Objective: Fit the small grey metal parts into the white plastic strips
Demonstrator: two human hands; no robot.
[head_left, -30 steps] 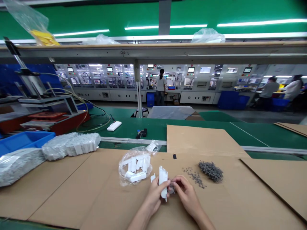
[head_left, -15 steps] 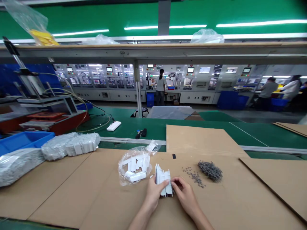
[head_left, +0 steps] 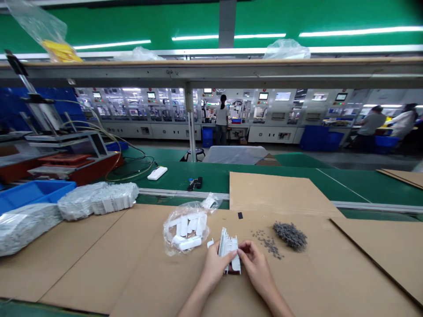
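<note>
Nearest, a stack of white plastic strips (head_left: 230, 255) is held above a brown cardboard sheet (head_left: 158, 281), its place taken here as the clock's centre. Its long axis runs roughly from 6 to 12 o'clock, leaning slightly toward 11, with the pronged ends pointed away from the wearer. The strips are smooth, narrow and matte, overlapped like a loosely spread deck, their broad faces turned partly toward the wearer. The left side of the stack is gripped by the left hand (head_left: 215, 264), its thumb laid over the front. At 3 o'clock, the thumb and fingers of the right hand (head_left: 255, 263) are drawn together at the stack's right edge; what is pinched between them cannot be told.

Just past the left fingertips, a small white piece (head_left: 210, 242) is seen. Between 2 and 3 o'clock, tiny grey pieces (head_left: 269, 245) are scattered beside a dense, grainy grey heap (head_left: 291, 237). At 10 o'clock, white plastic parts (head_left: 190, 230) are contained in a crinkled clear bag (head_left: 169, 247). Just past 12, a flat black rectangle (head_left: 240, 215) is laid on the cardboard.

Farther off at 10, blocks of white parts (head_left: 114, 199) are wrapped in glossy film. Beyond, also at 10, a metal press (head_left: 66, 138) is mounted above a red base. At 12, a standing person (head_left: 221, 116) is seen before glass-fronted machines (head_left: 168, 108).
</note>
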